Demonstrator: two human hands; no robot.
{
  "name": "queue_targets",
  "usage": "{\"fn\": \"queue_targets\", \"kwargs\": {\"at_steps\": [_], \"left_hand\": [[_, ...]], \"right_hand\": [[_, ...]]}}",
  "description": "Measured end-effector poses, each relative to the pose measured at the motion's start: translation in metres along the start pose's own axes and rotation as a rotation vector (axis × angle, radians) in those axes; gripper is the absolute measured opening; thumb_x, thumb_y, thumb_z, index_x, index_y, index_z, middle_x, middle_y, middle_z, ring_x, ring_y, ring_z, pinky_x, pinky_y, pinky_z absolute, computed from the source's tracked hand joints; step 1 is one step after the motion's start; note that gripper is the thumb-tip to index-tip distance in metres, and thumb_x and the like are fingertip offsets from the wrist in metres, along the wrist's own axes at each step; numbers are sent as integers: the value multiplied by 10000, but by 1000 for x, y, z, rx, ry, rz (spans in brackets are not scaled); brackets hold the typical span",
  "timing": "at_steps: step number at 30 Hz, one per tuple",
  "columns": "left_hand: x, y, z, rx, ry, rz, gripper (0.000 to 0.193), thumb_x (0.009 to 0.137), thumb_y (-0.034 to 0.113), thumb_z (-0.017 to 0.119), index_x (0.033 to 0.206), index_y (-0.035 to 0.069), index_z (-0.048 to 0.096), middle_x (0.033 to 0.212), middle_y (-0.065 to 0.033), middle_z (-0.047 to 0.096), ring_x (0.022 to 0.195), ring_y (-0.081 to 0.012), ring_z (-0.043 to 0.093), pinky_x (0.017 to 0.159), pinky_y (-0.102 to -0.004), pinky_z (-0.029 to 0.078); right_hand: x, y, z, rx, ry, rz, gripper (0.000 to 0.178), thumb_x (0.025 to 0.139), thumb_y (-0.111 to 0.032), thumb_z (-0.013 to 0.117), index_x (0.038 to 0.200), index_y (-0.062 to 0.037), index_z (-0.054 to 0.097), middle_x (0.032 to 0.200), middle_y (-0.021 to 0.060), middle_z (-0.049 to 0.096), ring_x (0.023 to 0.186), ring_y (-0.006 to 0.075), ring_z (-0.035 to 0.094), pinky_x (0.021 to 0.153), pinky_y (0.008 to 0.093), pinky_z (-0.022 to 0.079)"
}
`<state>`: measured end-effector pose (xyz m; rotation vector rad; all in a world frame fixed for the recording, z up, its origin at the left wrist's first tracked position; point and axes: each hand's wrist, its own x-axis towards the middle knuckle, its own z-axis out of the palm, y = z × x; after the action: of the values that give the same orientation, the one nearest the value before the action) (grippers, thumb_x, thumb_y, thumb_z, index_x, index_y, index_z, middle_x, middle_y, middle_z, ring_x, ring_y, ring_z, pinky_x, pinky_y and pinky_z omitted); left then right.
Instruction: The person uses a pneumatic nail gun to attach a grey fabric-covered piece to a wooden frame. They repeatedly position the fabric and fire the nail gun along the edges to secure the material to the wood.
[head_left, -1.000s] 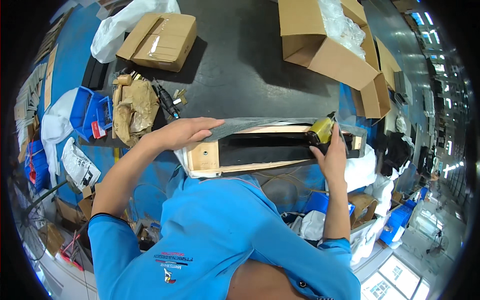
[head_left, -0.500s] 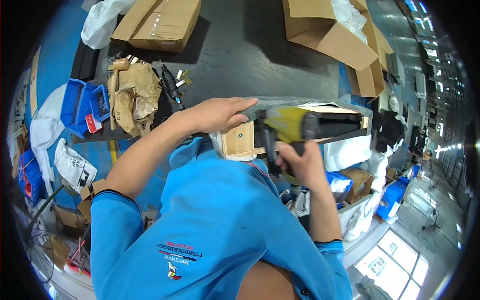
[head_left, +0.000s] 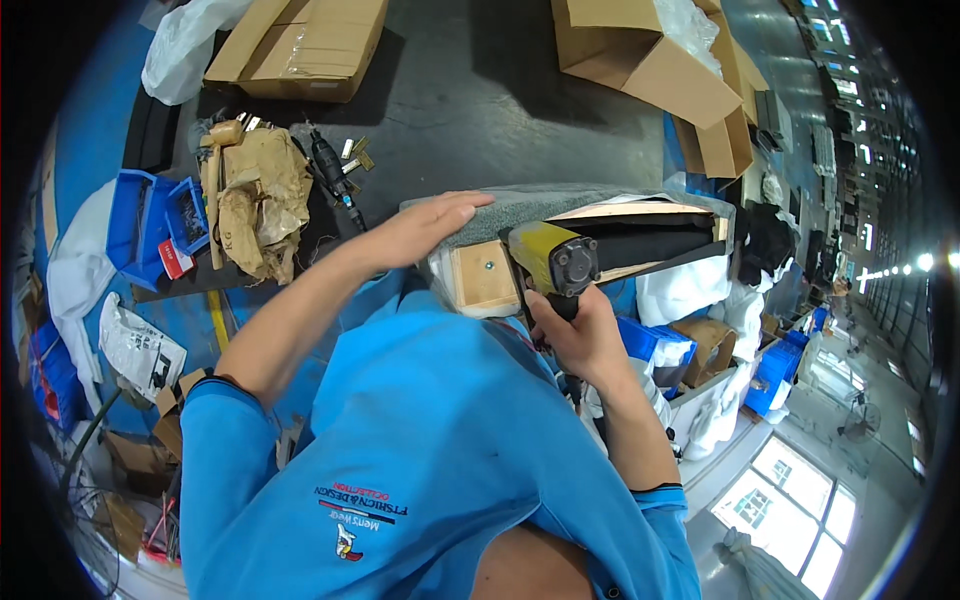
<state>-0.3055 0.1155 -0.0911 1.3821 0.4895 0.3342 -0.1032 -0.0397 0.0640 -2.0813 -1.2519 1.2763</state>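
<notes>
Across the near edge of the dark table lies a wooden frame wrapped in grey fabric, its hollow underside showing black cloth. A pale wood block fills its left end. My left hand rests on the fabric at that end, fingers stretched out and fairly flat. My right hand is wrapped round the grip of a yellow and black staple gun. The gun's body is over the frame beside the wood block. Its nose is hidden, so I cannot tell whether it touches the wood.
To the left are a mallet, crumpled brown paper, a black air tool and blue bins. Cardboard boxes stand at the far side, with an open carton at the far right. White bags hang beyond the frame's right end.
The staple gun has moved left and tilted, showing its back end. My left hand has slid left along the fabric, uncovering more of it. The whole view has shifted slightly.
</notes>
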Motion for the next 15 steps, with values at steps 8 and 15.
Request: {"fn": "queue_targets", "kwargs": {"at_steps": [8, 15], "left_hand": [[-21, 10, 13, 284, 106, 118, 523, 1111, 187, 439, 1588, -9, 349, 1558, -247, 439, 1483, -385, 409, 1253, -447, 314], [-28, 0, 16, 172, 99, 132, 685, 1018, 146, 420, 1662, 18, 227, 1620, -233, 335, 1526, -365, 309, 1271, -439, 237]], "right_hand": [[3, -29, -4, 160, -127, 109, 146, 995, -124, 714, 1016, 16, 679, 802, 60, 698, 689, 118, 655, 633, 279, 532], [4, -13, 5, 67, -123, 37, 141, 998, -97, 710, 1095, 3, 688, 842, 32, 691, 715, 98, 647, 638, 262, 513]]}}
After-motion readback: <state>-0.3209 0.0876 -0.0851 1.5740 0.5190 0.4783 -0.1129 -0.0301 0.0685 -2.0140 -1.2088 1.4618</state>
